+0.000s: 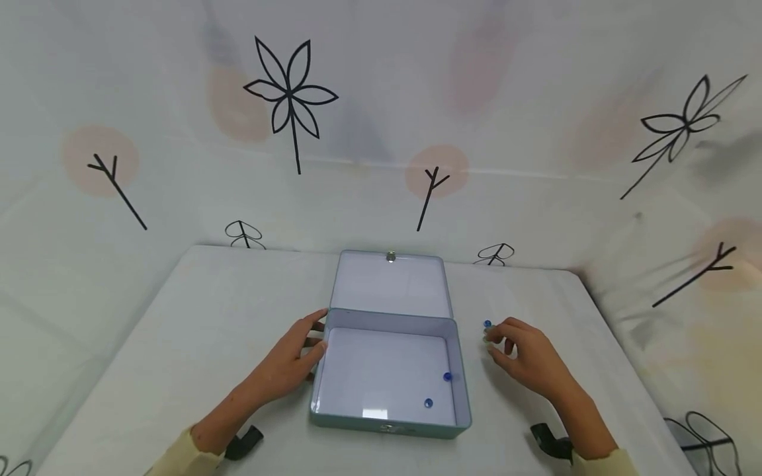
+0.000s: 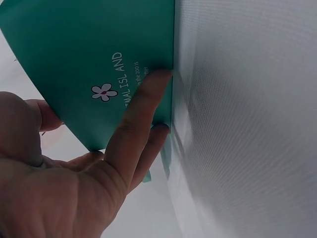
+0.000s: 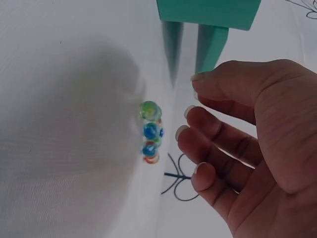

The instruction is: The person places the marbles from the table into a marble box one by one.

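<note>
White table (image 1: 250, 291): one box (image 1: 351, 421), two marbles (image 1: 428, 402) inside; left hand (image 1: 290, 360) touching box.

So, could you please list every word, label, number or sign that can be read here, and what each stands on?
"MAL ISL AND": on the green side of the box, its start covered by the left hand.
"the zoo is": smaller print, same side.
Next line: too small and partly covered to read.
</note>
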Motion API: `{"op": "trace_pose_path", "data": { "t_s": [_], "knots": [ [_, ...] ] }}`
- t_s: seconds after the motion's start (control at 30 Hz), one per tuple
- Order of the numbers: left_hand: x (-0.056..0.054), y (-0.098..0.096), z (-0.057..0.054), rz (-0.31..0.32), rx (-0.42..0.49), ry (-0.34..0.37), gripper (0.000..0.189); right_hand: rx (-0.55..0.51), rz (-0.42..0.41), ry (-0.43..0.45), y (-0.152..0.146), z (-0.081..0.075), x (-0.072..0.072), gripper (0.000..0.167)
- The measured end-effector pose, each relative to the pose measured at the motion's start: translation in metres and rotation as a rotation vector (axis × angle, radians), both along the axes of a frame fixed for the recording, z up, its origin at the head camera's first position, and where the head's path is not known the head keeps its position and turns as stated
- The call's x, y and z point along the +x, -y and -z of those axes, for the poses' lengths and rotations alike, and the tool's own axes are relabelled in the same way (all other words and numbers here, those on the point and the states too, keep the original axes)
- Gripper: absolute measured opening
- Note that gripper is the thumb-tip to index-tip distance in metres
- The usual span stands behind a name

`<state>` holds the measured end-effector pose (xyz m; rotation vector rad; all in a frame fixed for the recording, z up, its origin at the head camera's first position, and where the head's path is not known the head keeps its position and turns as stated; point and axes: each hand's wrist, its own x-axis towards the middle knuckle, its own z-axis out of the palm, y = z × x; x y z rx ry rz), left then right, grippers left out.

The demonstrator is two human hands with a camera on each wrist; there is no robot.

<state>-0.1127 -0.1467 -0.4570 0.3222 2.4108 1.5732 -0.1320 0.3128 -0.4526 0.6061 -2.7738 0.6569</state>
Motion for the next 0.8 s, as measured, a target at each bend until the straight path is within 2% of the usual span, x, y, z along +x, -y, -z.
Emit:
{"op": "trace_pose_path", "data": {
  "t_s": [0.13,0.4,0.8],
  "knots": [
    [0.001,0.002,-0.001,0.022,0.001,-0.001,0.062,0.026,0.018,0.03,-0.001,0.003,-0.002,0.027],
    [0.002,0.003,-0.002,0.041,-0.012,0.01,0.063,0.08,0.094,0.179,0.001,0.008,-0.004,0.023],
    [0.001,0.005,-0.005,0.037,-0.017,0.029,0.065,0.08,0.116,0.213,0.006,0.014,-0.004,0.021]
  ]
}}
